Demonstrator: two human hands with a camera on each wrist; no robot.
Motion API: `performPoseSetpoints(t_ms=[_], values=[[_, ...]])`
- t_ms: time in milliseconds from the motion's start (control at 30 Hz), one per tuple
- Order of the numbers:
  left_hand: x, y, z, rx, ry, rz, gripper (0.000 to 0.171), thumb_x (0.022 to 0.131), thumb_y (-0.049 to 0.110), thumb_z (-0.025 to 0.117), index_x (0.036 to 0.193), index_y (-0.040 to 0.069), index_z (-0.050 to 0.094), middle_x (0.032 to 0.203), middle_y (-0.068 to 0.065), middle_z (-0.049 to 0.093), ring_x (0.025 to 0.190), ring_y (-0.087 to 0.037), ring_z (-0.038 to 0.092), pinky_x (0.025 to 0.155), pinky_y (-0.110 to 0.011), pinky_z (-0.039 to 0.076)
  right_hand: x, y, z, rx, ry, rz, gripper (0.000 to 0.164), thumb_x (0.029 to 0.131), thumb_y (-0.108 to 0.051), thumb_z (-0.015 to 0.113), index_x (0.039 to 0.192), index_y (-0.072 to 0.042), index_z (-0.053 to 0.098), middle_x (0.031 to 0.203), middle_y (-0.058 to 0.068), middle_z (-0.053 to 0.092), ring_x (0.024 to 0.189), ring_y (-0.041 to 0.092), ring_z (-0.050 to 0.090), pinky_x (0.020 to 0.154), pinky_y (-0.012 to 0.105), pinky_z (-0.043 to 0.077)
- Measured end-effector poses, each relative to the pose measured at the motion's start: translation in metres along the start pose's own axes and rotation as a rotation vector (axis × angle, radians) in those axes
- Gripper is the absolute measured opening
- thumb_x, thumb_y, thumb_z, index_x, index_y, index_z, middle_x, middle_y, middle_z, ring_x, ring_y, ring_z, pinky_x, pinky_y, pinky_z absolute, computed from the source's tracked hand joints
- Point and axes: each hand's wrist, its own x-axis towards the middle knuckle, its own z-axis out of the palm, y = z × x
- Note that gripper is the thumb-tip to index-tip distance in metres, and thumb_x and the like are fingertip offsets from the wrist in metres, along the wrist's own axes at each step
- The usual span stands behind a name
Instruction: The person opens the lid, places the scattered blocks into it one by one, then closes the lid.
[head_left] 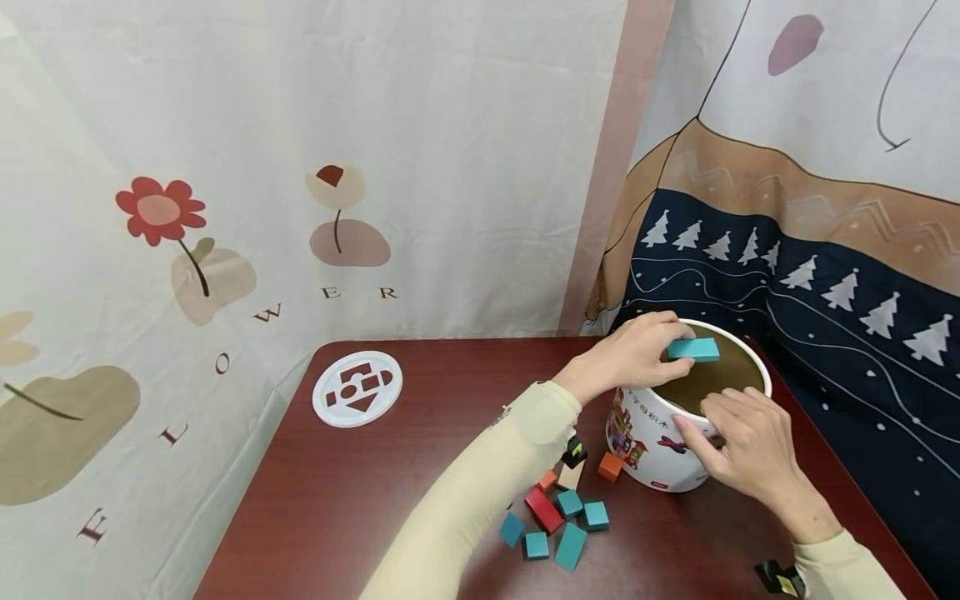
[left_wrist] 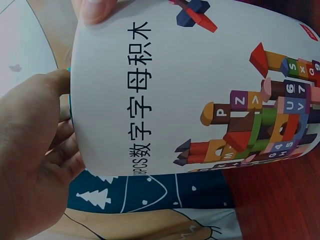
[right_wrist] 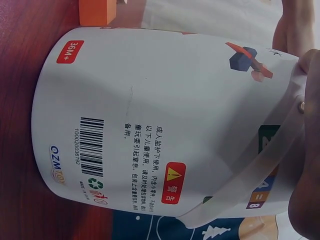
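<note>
My left hand (head_left: 633, 354) reaches over the mouth of a white toy-block bucket (head_left: 663, 450) and pinches a teal rectangular block (head_left: 696, 350) between thumb and fingers. In the left wrist view the bucket wall hides most of that block and the fingertips. On the near right side, my right hand (head_left: 753, 446) grips the bucket's rim, thumb along the outside and fingers curled over the edge. The right wrist view shows the bucket's printed side, with its white handle (right_wrist: 245, 187) hanging beside this hand. The bucket stands upright on the table.
Several loose blocks lie left of the bucket, among them a red block (head_left: 543, 510), a teal block (head_left: 571, 547) and an orange block (head_left: 611, 467). A white oval plate with shaped holes (head_left: 322, 398) lies at the table's back left. Printed curtains (head_left: 480, 167) hang behind the table (head_left: 360, 500).
</note>
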Motion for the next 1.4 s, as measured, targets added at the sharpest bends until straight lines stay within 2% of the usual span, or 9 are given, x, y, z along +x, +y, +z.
performPoseSetpoints(t_ms=[133,300,533,667,767,933,1133,1400], values=[[-0.001,0.0,0.002,-0.003,-0.013,-0.029,0.049,0.101,0.039,0.062,0.143,0.014,0.062,0.135,0.001,0.059,0.111,-0.004,0.053,0.093,-0.012,0.045,0.0,-0.001,0.0,0.0,0.003,-0.001,0.054,0.097,-0.045,0.055,0.055,-0.018,0.035,0.051,-0.01,0.027,0.046,0.009,0.024,0.047,0.029,0.016],[-0.003,-0.002,0.003,0.02,0.01,-0.027,0.059,0.101,0.046,0.06,0.152,0.016,0.053,0.152,-0.002,0.049,0.132,-0.008,0.044,0.109,-0.02,0.039,0.0,-0.001,0.001,-0.008,0.012,-0.005,0.054,0.097,-0.045,0.055,0.055,-0.017,0.035,0.051,-0.009,0.028,0.046,0.009,0.024,0.047,0.03,0.015],[-0.007,-0.003,0.002,0.087,0.016,-0.066,0.073,0.1,0.059,0.051,0.163,0.026,0.036,0.167,0.005,0.026,0.15,-0.01,0.016,0.123,-0.032,0.019,0.001,0.0,0.001,-0.007,0.011,-0.004,0.054,0.097,-0.045,0.055,0.054,-0.018,0.035,0.05,-0.009,0.027,0.046,0.009,0.023,0.047,0.029,0.015],[-0.008,-0.003,0.001,0.094,0.003,-0.088,0.076,0.1,0.063,0.048,0.165,0.029,0.029,0.17,0.006,0.016,0.152,-0.009,0.0,0.125,-0.036,0.012,0.002,0.0,0.002,-0.002,0.007,-0.002,0.054,0.097,-0.044,0.055,0.054,-0.018,0.034,0.05,-0.009,0.027,0.046,0.008,0.023,0.047,0.029,0.015],[-0.011,-0.004,0.001,0.079,-0.005,-0.105,0.078,0.1,0.065,0.046,0.166,0.031,0.025,0.17,0.007,0.012,0.152,-0.009,-0.006,0.125,-0.038,0.011,0.002,0.0,0.002,0.0,0.009,0.0,0.054,0.096,-0.044,0.056,0.054,-0.018,0.034,0.05,-0.009,0.027,0.046,0.008,0.023,0.047,0.03,0.015],[-0.02,-0.007,-0.001,0.045,0.01,-0.114,0.078,0.1,0.066,0.046,0.167,0.032,0.022,0.17,0.008,0.009,0.151,-0.009,-0.008,0.125,-0.04,0.011,0.0,-0.001,0.001,-0.003,0.008,0.008,0.054,0.095,-0.044,0.056,0.053,-0.019,0.033,0.05,-0.01,0.027,0.045,0.009,0.023,0.046,0.03,0.015],[-0.038,-0.016,-0.005,0.028,0.097,-0.092,0.078,0.099,0.062,0.052,0.165,0.029,0.028,0.169,0.005,0.016,0.152,-0.009,-0.003,0.123,-0.044,0.018,0.0,-0.002,0.002,-0.003,0.018,0.008,0.054,0.095,-0.043,0.056,0.053,-0.02,0.032,0.05,-0.01,0.026,0.046,0.008,0.022,0.046,0.03,0.014],[-0.073,-0.037,-0.011,0.023,0.157,-0.113,0.075,0.099,0.059,0.054,0.163,0.026,0.033,0.166,0.002,0.025,0.152,-0.01,0.003,0.122,-0.047,0.02,0.001,-0.002,0.002,0.004,0.023,0.01,0.053,0.094,-0.043,0.058,0.053,-0.019,0.033,0.051,-0.01,0.026,0.046,0.009,0.024,0.047,0.03,0.015]])
